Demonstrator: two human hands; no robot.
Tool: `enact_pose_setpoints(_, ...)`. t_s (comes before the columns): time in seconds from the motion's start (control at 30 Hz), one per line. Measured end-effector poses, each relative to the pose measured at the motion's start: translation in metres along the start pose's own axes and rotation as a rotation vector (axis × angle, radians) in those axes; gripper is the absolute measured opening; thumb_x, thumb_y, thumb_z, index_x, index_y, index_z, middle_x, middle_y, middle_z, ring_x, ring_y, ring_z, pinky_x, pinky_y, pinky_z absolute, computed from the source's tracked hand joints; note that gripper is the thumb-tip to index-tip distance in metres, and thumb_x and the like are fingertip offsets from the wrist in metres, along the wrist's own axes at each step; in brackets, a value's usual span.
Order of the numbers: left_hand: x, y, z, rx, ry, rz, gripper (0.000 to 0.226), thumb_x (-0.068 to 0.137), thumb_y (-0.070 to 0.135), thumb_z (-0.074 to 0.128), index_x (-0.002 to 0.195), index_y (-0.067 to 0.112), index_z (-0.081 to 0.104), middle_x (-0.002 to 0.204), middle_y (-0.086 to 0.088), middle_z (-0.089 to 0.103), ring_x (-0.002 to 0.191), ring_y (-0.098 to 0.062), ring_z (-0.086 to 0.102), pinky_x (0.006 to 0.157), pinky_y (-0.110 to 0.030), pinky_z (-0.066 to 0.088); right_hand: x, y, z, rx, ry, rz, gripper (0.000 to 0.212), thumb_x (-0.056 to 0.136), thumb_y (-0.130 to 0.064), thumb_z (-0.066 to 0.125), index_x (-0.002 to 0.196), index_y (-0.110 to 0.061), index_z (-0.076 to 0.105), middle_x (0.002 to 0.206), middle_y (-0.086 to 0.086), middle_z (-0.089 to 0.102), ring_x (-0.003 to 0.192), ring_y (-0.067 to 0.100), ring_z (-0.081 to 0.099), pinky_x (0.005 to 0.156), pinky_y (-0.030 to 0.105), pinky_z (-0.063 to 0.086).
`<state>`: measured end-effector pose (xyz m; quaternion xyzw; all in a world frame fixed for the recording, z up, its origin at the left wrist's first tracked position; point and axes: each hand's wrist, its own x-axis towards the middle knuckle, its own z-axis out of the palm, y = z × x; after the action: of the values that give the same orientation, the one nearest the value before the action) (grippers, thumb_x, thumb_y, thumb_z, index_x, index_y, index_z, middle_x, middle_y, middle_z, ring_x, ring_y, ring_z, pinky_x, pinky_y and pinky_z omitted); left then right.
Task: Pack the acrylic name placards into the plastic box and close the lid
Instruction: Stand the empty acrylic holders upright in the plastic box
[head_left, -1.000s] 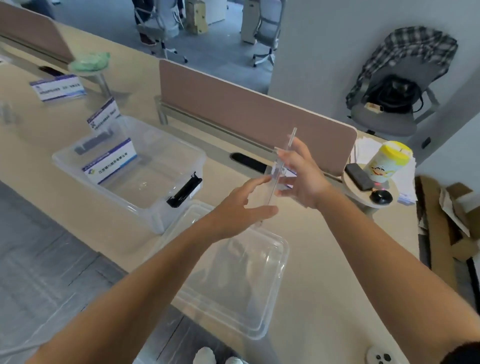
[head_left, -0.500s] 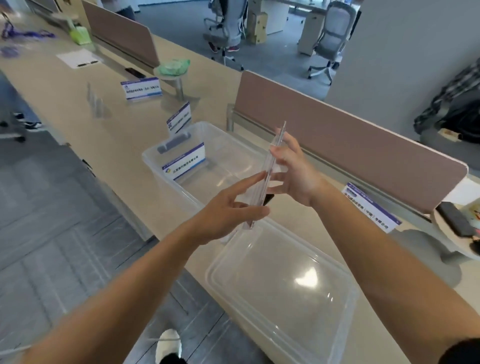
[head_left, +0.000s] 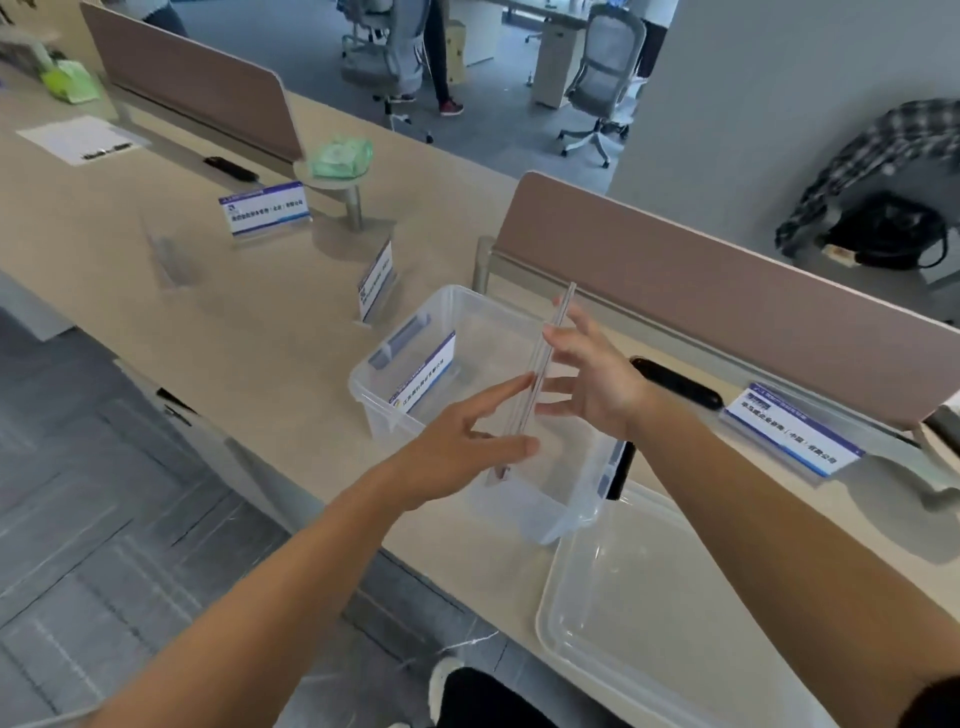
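Observation:
I hold a clear acrylic placard (head_left: 545, 353) edge-on over the open plastic box (head_left: 395, 421). My right hand (head_left: 592, 384) grips its upper part and my left hand (head_left: 467, 447) presses its lower part. Inside the box one labelled placard (head_left: 423, 382) leans against the near wall. The clear lid (head_left: 639, 613) lies flat on the desk to the right of the box. More placards stand on the desk: one at the right (head_left: 792, 428), one beyond the box (head_left: 375, 280), one further left (head_left: 265, 208), and a blank clear one (head_left: 169, 254).
Brown divider panels (head_left: 727, 306) run along the desk's far side. A small round stand with a green pack (head_left: 340, 156) rises behind the placards. A sheet of paper (head_left: 78, 137) lies far left. Office chairs and a person's legs show beyond the desk.
The view has swung left, so the box now sits under my hands. Both hands have carried the placard over the box's opening, still upright and edge-on.

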<state>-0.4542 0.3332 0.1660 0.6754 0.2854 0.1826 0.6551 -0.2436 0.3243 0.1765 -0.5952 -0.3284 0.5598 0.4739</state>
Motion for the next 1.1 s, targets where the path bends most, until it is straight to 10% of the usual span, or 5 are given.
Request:
enact_pose_setpoints(0.3, 0.092, -0.029, -0.072, 0.087, -0.121, -0.118, 0.065, 0.082, 0.037, 0.074, 0.132, 0.063, 0.041, 0.144, 0.031, 0.037, 0.139, -0.005, 0.030, 0.108, -0.041, 0.040, 0.096, 0.009, -0.003, 0.130, 0.078, 0.013, 0.080, 0.067, -0.049, 0.079, 0.137, -0.052, 0.041, 0.142, 0.002, 0.048, 0.107, 0.040, 0.063, 0.086, 0.052, 0.057)
enact_pose_setpoints(0.67, 0.171, -0.074, -0.142, 0.414, -0.310, -0.245, 0.083, 0.068, 0.062, 0.074, 0.141, 0.052, 0.034, 0.149, 0.026, 0.031, 0.137, -0.004, 0.033, 0.111, -0.031, 0.034, 0.184, 0.044, 0.003, 0.187, 0.232, 0.185, 0.078, 0.066, -0.044, 0.079, 0.134, -0.055, 0.043, 0.111, -0.014, 0.069, 0.102, 0.033, 0.064, 0.090, 0.052, 0.050)
enact_pose_setpoints(0.93, 0.201, -0.106, -0.212, 1.112, -0.093, 0.274, 0.051, 0.084, 0.040, 0.054, 0.131, 0.020, 0.056, 0.147, -0.016, 0.040, 0.133, -0.037, 0.040, 0.101, -0.049, 0.045, 0.206, 0.087, 0.019, 0.218, 0.358, 0.320, 0.086, 0.069, -0.038, 0.076, 0.145, -0.048, 0.037, 0.119, -0.010, 0.061, 0.107, 0.034, 0.061, 0.097, 0.057, 0.044)
enact_pose_setpoints(1.1, 0.223, -0.132, -0.220, 0.884, -0.160, -0.105, 0.072, 0.081, 0.059, 0.044, 0.147, 0.041, 0.022, 0.152, -0.009, 0.024, 0.140, -0.031, 0.024, 0.108, -0.049, 0.036, 0.220, 0.107, 0.025, 0.188, 0.412, 0.391, 0.070, 0.089, -0.024, 0.070, 0.147, -0.045, 0.036, 0.114, -0.010, 0.061, 0.097, 0.026, 0.061, 0.102, 0.061, 0.042)
